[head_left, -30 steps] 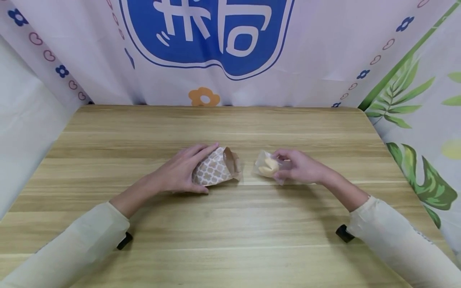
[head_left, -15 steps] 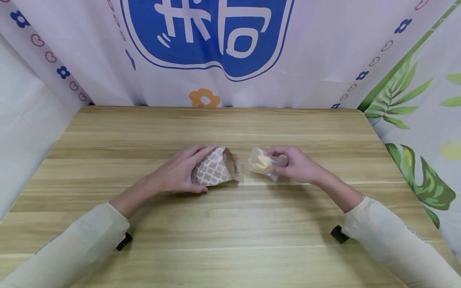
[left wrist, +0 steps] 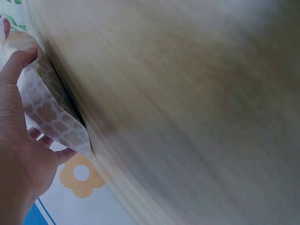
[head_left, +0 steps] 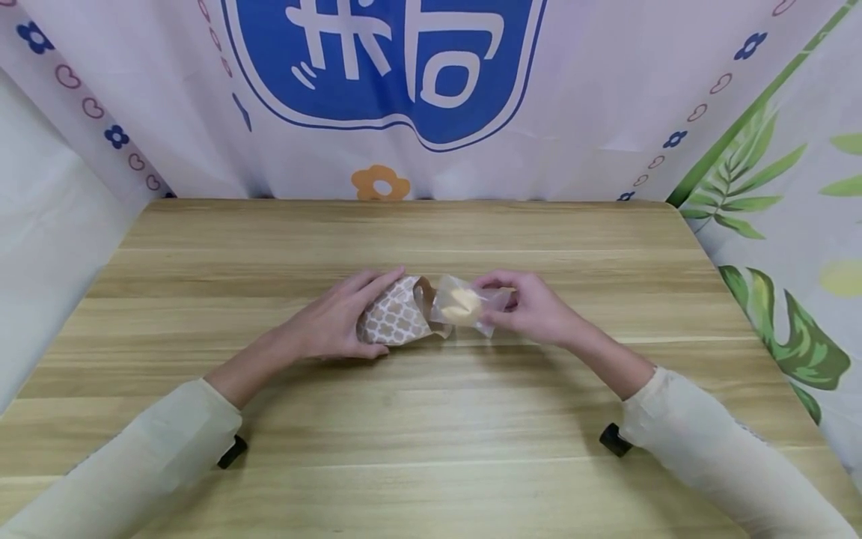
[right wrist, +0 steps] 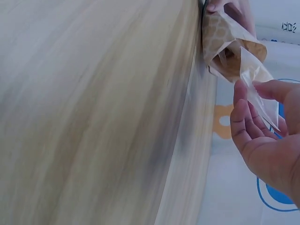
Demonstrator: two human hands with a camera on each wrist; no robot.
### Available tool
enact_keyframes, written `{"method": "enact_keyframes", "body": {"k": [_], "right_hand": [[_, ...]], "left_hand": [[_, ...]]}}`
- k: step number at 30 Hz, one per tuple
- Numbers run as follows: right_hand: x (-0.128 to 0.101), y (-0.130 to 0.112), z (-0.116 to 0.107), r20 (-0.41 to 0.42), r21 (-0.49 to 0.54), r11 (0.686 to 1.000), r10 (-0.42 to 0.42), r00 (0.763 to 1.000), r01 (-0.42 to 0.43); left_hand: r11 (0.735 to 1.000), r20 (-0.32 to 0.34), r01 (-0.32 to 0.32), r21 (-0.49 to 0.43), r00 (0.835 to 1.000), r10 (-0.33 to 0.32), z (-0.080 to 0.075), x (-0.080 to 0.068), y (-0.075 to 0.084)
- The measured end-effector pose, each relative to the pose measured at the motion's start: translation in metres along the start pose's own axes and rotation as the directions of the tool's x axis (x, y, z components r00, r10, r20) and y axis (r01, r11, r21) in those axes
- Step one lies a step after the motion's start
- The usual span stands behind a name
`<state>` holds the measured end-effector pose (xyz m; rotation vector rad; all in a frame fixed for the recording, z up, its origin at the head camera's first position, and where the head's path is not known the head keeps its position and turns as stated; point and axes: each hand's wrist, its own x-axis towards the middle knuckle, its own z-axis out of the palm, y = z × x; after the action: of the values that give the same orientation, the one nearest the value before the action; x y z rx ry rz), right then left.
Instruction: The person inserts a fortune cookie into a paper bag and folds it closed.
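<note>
Pinching a clear-wrapped pastry [head_left: 461,305] at the paper bag's [head_left: 397,320] mouth mid-worktop [head_left: 431,419], the right hand [head_left: 532,308] risks crumpling the soft rim; the left hand [head_left: 333,323] clasps the bag.

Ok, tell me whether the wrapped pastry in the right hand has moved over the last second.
Yes. The wrapped pastry, held by the right hand, has moved left across the table, closing the gap to the open mouth of the patterned paper bag, which stayed put.
</note>
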<state>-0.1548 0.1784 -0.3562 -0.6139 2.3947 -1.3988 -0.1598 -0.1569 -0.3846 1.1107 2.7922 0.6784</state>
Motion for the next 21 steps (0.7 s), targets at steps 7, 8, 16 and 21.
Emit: {"method": "enact_keyframes", "body": {"k": [7,8,16,21], "right_hand": [[0.005,-0.006,0.008,0.003,0.077,0.997,0.015,1.0,-0.015],[0.005,-0.006,0.009,0.006,0.089,0.996,0.02,1.0,-0.02],[0.009,-0.011,0.015,-0.01,0.124,0.991,0.06,0.998,-0.058],[0.011,-0.011,0.017,-0.027,0.13,0.985,0.122,0.992,-0.117]], "left_hand": [[1.0,-0.007,-0.018,-0.005,1.0,0.018,0.001,0.001,-0.001],[1.0,-0.008,-0.02,-0.005,1.0,0.02,0.001,0.001,-0.001],[1.0,-0.01,-0.027,-0.012,1.0,0.027,0.001,0.001,-0.001],[1.0,-0.006,-0.024,-0.006,1.0,0.024,0.001,0.001,-0.001]]}}
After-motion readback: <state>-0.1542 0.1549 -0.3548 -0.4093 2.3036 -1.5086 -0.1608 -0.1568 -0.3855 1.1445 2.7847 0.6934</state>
